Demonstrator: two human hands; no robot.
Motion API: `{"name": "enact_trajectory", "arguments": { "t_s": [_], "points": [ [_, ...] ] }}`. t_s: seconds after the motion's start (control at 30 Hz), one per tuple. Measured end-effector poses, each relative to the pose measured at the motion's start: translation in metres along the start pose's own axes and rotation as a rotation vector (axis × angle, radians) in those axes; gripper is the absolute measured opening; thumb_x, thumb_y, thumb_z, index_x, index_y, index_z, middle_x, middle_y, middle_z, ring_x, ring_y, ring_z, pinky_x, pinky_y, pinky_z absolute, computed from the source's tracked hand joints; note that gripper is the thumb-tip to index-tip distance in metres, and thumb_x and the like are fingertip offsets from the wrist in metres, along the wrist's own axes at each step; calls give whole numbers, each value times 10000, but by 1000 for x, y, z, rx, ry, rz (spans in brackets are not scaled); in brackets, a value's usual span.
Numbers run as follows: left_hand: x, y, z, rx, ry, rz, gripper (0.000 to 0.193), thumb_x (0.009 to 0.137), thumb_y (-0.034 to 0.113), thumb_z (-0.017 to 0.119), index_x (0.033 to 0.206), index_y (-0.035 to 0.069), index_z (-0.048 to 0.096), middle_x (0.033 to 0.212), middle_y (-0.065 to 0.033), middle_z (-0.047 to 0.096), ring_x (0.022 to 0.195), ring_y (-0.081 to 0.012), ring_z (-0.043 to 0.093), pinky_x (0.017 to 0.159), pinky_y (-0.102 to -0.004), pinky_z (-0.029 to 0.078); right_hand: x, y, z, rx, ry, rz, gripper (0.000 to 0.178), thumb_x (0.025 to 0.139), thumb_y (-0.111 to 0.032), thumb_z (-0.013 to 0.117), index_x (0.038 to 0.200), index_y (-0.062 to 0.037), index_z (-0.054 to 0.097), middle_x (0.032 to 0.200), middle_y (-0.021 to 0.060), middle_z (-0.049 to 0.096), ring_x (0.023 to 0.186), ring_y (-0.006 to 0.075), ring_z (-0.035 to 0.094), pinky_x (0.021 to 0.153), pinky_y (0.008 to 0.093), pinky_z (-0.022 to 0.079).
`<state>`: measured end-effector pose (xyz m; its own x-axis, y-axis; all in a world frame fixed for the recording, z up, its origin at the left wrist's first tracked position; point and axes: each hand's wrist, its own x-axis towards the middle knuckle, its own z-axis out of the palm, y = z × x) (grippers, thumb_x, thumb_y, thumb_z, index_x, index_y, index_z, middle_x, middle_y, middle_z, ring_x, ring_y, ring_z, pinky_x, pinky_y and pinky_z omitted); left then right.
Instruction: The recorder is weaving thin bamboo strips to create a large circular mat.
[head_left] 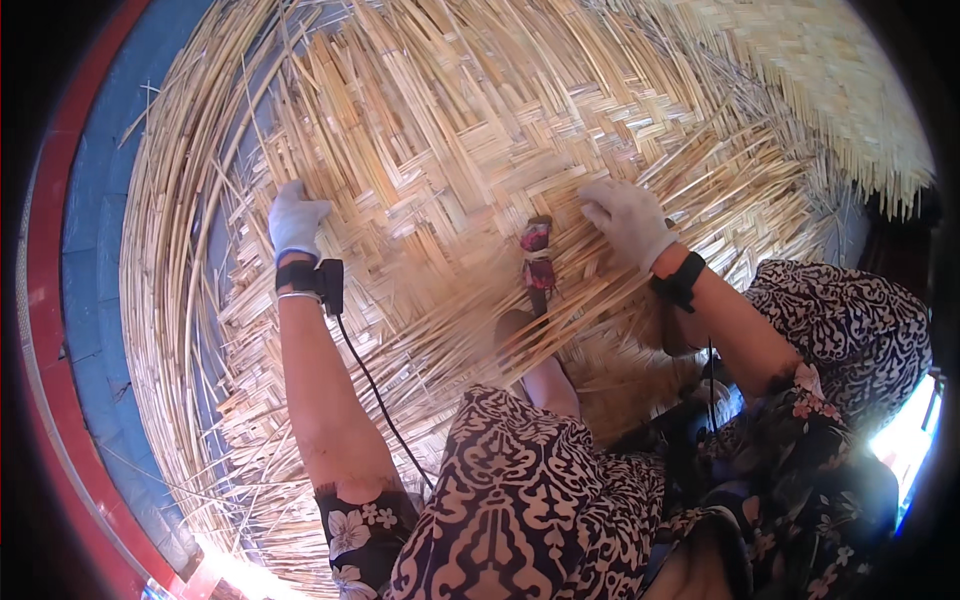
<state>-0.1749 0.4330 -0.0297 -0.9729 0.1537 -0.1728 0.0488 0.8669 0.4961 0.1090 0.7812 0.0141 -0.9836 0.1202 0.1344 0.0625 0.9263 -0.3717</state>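
Note:
A large woven mat of pale split reed strips [440, 200] spreads before me, with long loose ends along its sides. My left hand [297, 222], in a white glove, rests at the mat's left part among upright strips; its thumb stands apart from the bent fingers. On the right, my right hand [632, 225], also gloved, is closed with its fingers bent over the slanting strips, and the fingertips partly hide what they grip. Between the hands, nearer the right, lies a tool with a handle wrapped in red cloth [538, 255]; its working end cannot be made out.
My bare foot [520, 335] and patterned clothing [530, 490] are on the near side of the mat. Another finished-looking woven piece [830, 90] lies at the far right. Blue flooring [95, 300] and a red border [50, 290] run along the left. A black cable [370, 375] hangs from my left wrist.

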Motion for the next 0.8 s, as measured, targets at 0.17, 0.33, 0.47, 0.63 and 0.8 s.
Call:
{"name": "enact_trajectory", "arguments": {
  "t_s": [0.17,0.33,0.47,0.63,0.8],
  "points": [
    [-2,-5,-3,25,-18,-5,293,588,161,749,816,35,617,692,-122,622,619,-251,605,600,-348,477,0,-6,-24,-42,-161,170,178,824,-197,579,965,-93,611,880,130,624,800,319,594,705,396,477],
    [-20,-10,11,112,330,-19,187,667,161,702,803,66,615,758,-138,638,746,-280,631,673,-384,487,4,-11,-10,-8,-108,50,173,826,-215,576,956,-110,621,863,124,627,781,317,597,694,397,478],
    [-23,27,9,159,334,79,159,773,171,568,901,123,648,865,-159,641,849,-306,620,745,-403,481,12,-11,2,41,-150,34,177,825,-226,575,948,-110,625,851,111,633,778,305,602,692,397,479],
    [-13,61,12,301,-1,-20,230,709,238,602,888,108,664,933,-173,638,877,-336,612,761,-386,482,15,-12,8,72,-231,17,167,819,-198,579,950,-105,627,849,100,640,781,286,607,694,379,482],
    [20,14,25,-613,-98,-123,333,589,109,722,884,-2,615,740,-103,610,692,-198,584,643,-312,485,12,14,3,106,-122,29,180,817,-260,547,900,-120,624,798,107,630,771,307,596,674,410,467]
  ]
}}
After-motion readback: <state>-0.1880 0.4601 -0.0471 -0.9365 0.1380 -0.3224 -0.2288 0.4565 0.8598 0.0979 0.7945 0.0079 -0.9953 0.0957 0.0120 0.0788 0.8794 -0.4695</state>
